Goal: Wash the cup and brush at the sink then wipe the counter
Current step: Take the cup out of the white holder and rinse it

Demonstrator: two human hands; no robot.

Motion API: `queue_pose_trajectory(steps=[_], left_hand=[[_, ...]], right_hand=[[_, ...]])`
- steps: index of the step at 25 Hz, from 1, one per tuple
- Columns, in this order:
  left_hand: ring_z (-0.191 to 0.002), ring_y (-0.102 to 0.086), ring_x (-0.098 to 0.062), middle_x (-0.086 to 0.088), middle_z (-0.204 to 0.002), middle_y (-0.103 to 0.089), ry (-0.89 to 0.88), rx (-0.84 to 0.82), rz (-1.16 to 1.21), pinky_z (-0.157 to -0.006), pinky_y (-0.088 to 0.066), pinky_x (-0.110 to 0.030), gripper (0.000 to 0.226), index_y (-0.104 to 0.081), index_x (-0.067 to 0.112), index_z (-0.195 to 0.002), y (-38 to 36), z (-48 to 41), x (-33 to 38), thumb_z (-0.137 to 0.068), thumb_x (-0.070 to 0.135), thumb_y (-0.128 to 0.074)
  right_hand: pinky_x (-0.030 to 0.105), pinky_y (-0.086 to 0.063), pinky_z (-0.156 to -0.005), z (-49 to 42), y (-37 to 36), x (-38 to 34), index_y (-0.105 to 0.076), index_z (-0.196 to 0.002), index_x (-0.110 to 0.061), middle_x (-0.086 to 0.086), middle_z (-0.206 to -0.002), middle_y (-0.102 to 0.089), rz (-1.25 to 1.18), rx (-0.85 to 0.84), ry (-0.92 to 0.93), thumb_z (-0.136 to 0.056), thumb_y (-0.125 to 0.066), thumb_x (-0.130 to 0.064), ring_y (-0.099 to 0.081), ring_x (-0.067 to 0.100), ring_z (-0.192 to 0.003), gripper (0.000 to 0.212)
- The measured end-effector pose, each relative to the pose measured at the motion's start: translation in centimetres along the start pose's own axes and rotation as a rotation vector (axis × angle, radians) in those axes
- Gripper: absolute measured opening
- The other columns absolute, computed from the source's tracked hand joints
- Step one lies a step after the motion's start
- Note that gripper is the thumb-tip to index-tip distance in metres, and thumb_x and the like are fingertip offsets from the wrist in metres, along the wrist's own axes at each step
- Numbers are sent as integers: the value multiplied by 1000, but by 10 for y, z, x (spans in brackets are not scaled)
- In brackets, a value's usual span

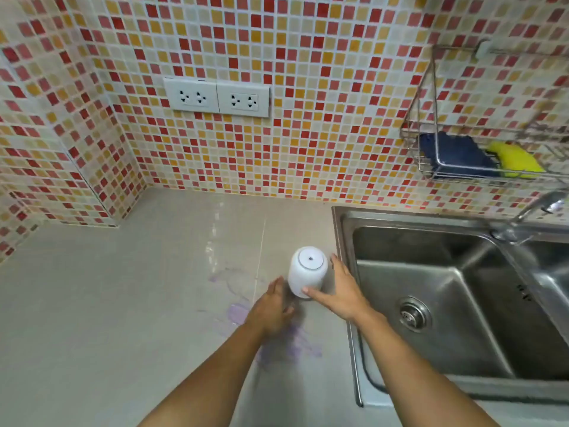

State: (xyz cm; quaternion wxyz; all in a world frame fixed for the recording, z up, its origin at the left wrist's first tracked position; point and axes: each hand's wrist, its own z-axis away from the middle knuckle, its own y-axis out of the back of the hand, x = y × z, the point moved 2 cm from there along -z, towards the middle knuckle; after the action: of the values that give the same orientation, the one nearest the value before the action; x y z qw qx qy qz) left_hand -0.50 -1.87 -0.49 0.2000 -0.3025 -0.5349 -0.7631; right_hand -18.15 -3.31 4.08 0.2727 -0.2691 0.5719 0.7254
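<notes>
A white cup (307, 269) stands upside down on the beige counter (123, 303), just left of the steel sink (431, 291). My right hand (340, 291) holds the cup, with the thumb on its near side and the fingers along its right side. My left hand (272, 306) is close to the cup's lower left, fingers relaxed and slightly blurred; I cannot tell whether it touches the cup. Purple smears (237, 312) stain the counter under and around my left hand. No brush is in view.
A tap (529, 211) reaches over the sink from the back right. A wire rack (431, 167) on the tiled wall holds a blue cloth (455, 152) and a yellow sponge (514, 158). Two double sockets (217, 98) sit on the wall above the counter.
</notes>
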Motion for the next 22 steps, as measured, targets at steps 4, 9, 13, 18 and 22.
queue_pose_trajectory(steps=[4, 9, 13, 18, 22], left_hand=[[-113, -55, -11, 3, -131, -55, -28, 86, 215, -91, -41, -15, 64, -35, 24, -138, -10, -16, 6, -81, 28, -64], [-106, -59, -8, 10, -122, -61, 18, 133, 314, -90, -47, -16, 81, -35, 32, -137, -15, -26, 8, -69, 41, -79], [-109, -59, -9, 9, -123, -61, 64, 152, 303, -93, -48, -24, 94, -37, 29, -136, -20, -41, 5, -57, 51, -83], [-127, -49, -21, -2, -139, -50, 81, 131, 243, -101, -41, -27, 111, -27, 15, -145, -19, -60, 13, -56, 52, -84], [-130, -45, -18, -1, -143, -46, 51, 110, 241, -99, -34, -17, 114, -22, 12, -148, -17, -66, 14, -59, 45, -85]], right_hand=[[36, -28, -112, -27, 3, 11, -22, -145, -23, -6, -150, -28, -55, -53, 85, -53, -77, -63, -31, 13, -135, 115], [29, -50, -91, -40, 0, 18, -47, -124, -28, -9, -121, -57, -232, -87, 157, -51, -79, -58, -58, 9, -107, 85], [28, -53, -86, -42, -3, 29, -49, -116, -31, -5, -117, -61, -398, -27, 87, -49, -80, -54, -61, 8, -102, 78], [17, -52, -78, -39, -2, 38, -49, -118, -27, -7, -111, -64, -530, 59, 22, -65, -82, -33, -64, -2, -94, 62], [2, -44, -62, -38, 1, 34, -49, -117, -19, -9, -101, -61, -551, 128, 27, -74, -77, -15, -58, -19, -78, 52]])
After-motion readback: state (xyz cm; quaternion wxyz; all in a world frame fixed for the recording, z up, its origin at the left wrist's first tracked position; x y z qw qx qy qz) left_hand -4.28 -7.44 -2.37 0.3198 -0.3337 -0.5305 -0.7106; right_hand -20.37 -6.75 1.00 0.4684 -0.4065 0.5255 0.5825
